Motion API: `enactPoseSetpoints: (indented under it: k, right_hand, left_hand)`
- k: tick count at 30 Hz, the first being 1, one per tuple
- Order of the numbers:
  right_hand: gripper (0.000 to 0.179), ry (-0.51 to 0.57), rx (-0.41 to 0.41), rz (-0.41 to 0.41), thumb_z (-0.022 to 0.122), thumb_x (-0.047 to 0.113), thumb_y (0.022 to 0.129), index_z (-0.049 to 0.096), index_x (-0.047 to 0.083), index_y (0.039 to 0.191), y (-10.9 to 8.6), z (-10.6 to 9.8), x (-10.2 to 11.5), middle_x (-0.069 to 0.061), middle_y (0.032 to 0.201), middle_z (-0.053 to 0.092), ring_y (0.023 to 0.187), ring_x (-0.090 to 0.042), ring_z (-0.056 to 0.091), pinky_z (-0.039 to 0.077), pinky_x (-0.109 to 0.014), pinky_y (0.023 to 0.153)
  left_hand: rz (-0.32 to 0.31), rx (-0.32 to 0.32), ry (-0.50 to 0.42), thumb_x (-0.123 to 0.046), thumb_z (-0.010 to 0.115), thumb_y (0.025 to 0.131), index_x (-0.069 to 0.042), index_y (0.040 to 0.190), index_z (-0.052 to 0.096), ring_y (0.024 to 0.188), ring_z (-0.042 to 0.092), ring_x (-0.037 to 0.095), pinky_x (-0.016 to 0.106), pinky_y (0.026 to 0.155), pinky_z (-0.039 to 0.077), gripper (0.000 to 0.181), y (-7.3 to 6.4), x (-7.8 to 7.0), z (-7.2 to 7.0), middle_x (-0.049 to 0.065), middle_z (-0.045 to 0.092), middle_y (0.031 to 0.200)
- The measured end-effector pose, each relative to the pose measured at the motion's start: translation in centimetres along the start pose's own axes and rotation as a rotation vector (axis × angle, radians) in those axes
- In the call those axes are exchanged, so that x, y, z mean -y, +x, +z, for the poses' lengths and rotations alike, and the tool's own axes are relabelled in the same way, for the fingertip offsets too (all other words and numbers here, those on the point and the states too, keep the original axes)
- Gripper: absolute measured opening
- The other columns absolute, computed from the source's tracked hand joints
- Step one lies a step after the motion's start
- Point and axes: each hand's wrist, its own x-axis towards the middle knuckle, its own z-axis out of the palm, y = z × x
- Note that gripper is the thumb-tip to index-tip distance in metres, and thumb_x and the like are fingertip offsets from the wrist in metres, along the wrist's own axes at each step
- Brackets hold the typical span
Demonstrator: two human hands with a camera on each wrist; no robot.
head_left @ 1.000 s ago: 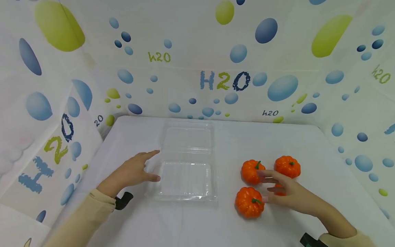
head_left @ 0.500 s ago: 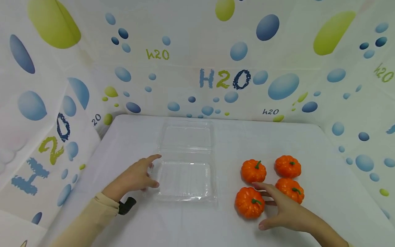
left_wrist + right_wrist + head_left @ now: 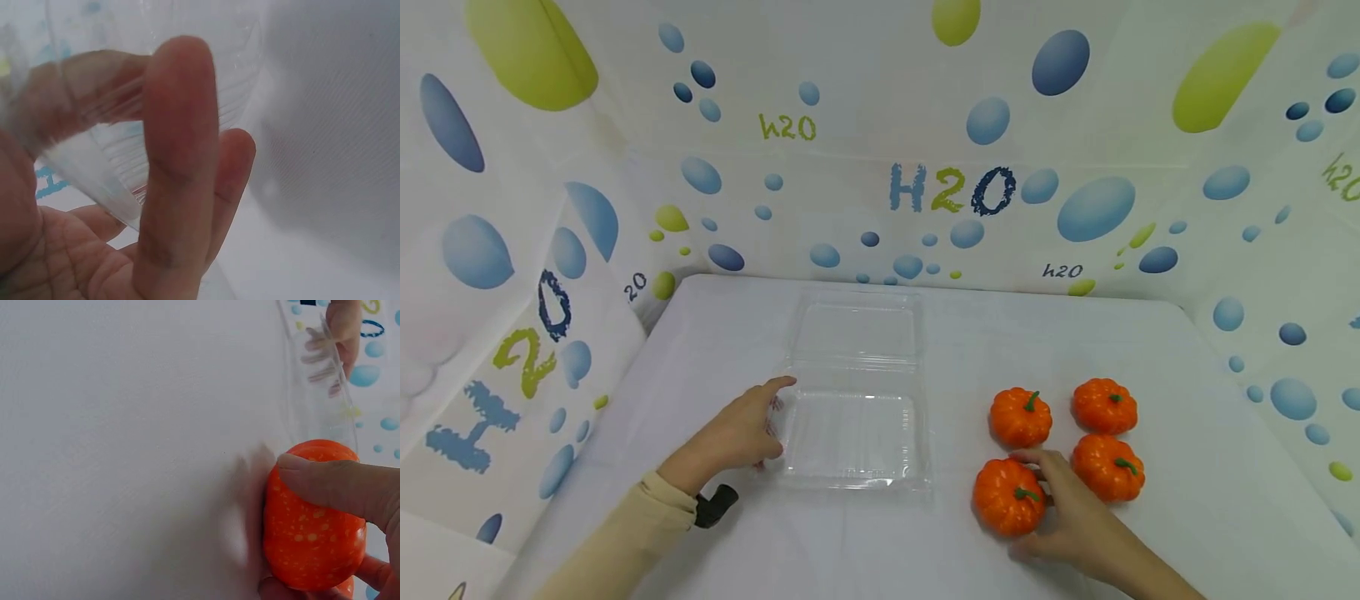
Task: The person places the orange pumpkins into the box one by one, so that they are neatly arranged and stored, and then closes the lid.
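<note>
A hinged clear plastic clamshell box (image 3: 850, 483) lies unfolded on the white-covered table. At its near left side is my left hand (image 3: 730, 437), its fingers bent around the edge; in the left wrist view the clear wall (image 3: 112, 162) passes between the fingers. My right hand (image 3: 1078, 525) grips a small orange toy pumpkin (image 3: 1002, 497) with a green stem, nearest the front. In the right wrist view the thumb presses one side of the pumpkin (image 3: 312, 531), while fingertips show at its far side. The pumpkin stays close to the table.
Three more orange pumpkins stand near the right hand: one behind the held one (image 3: 1020, 418), one at the back right (image 3: 1105, 407) and one at the right (image 3: 1107, 468). A cloth printed with bubbles and "H2O" (image 3: 951, 190) hangs behind the table and along its sides.
My right hand has drawn back from between the pumpkins toward the front, then closed on the nearest one. The left hand's fingers have moved in under the box's left edge.
</note>
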Motion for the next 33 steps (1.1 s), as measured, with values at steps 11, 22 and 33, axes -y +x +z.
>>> enactPoseSetpoints:
  k: [11,22,33]
  right_hand:
    - [0.084,0.243,0.142,-0.090,0.093,0.027,0.070,0.052,0.013,0.142,0.3,-0.9,0.9,-0.011,0.134,0.044,0.124,-0.041,0.049,0.056,-0.025,0.083]
    - [0.079,0.502,0.318,-0.112,0.086,0.015,0.079,0.044,0.012,0.146,1.9,-2.0,4.6,-0.017,0.142,0.048,0.125,-0.036,0.054,0.058,-0.036,0.088]
    - [0.047,0.649,0.404,-0.214,0.074,0.016,0.092,0.053,0.006,0.134,5.1,-0.2,8.8,-0.017,0.138,0.051,0.119,-0.033,0.061,0.057,-0.043,0.090]
  left_hand:
    - [0.001,-0.016,0.001,0.015,0.066,0.065,-0.003,0.152,0.035,0.056,0.058,0.017,0.032,0.048,0.054,0.094,0.2,0.0,0.1,0.024,0.051,0.125]
    - [-0.002,-0.017,-0.021,0.015,0.063,0.064,-0.003,0.153,0.033,0.061,0.058,0.019,0.032,0.047,0.054,0.095,0.1,0.1,0.0,0.024,0.050,0.128]
    - [0.003,-0.017,-0.010,0.016,0.062,0.063,-0.002,0.152,0.034,0.070,0.057,0.020,0.030,0.048,0.054,0.095,0.2,0.0,0.2,0.022,0.051,0.125]
